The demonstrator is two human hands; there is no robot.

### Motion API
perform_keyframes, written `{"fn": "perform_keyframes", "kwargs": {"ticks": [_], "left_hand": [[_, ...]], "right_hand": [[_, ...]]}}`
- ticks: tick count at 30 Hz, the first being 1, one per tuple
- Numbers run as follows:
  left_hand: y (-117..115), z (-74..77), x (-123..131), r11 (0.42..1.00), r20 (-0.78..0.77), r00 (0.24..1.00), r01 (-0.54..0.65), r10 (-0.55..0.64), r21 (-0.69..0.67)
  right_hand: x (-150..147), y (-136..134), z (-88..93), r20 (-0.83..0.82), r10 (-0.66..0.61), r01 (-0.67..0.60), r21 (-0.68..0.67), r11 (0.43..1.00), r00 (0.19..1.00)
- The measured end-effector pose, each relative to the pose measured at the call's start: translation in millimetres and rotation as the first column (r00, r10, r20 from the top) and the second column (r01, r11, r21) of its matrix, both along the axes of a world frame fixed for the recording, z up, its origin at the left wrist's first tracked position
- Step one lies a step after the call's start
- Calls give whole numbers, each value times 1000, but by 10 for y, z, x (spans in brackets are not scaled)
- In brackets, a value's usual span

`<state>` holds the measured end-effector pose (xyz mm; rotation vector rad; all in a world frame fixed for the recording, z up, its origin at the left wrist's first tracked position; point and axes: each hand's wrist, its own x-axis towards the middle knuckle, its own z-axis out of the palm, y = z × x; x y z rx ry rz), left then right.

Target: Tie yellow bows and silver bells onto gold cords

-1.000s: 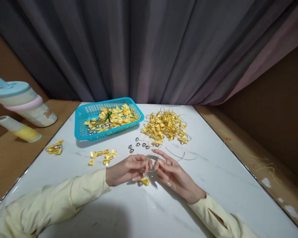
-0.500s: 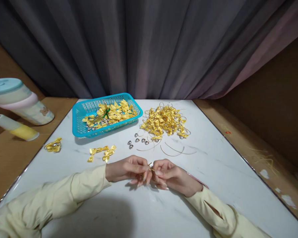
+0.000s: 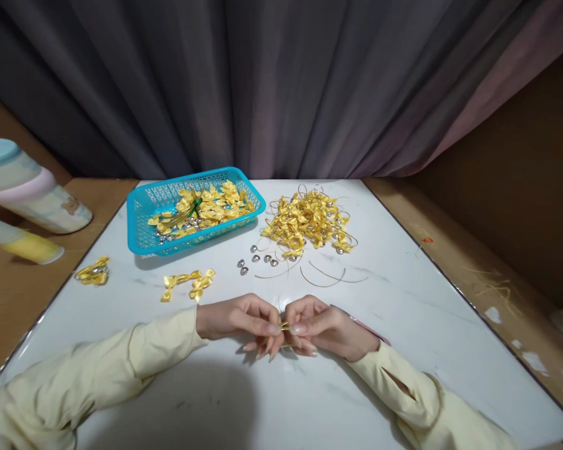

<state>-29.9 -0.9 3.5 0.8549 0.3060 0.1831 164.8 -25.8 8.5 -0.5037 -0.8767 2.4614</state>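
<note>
My left hand and my right hand meet above the front of the white table, both closed in a pinch. Between their fingertips runs a thin gold cord, bent into a small loop; the rest of it is mostly hidden by the fingers. Just beyond the hands lie loose gold cords and several silver heart-shaped beads. A few yellow ribbon bows rest on the table past my left wrist.
A blue perforated basket holds yellow bows and silver beads. To its right is a heap of yellow bows with cords. One corded bow lies near the left edge. A tumbler and a yellow spool stand left. A flat pink-edged object lies behind my right wrist.
The cord between my fingertips has gone from crossed ends sticking up to a small loop drawn between both pinches. The view has shifted slightly; the things on the table stay put.
</note>
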Motion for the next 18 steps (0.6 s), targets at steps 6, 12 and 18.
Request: {"fn": "perform_keyframes", "kwargs": {"ticks": [6, 12, 18], "left_hand": [[-6, 33, 7, 999, -54, 997, 47, -46, 26], [-7, 24, 14, 999, -79, 996, 40, -37, 33], [-1, 21, -18, 997, -39, 997, 71, -70, 15]], "right_hand": [[-10, 5, -16, 49, 20, -22, 30, 999, 999], [4, 22, -10, 106, 29, -38, 79, 996, 994], [41, 21, -8, 97, 99, -109, 110, 988, 990]]}}
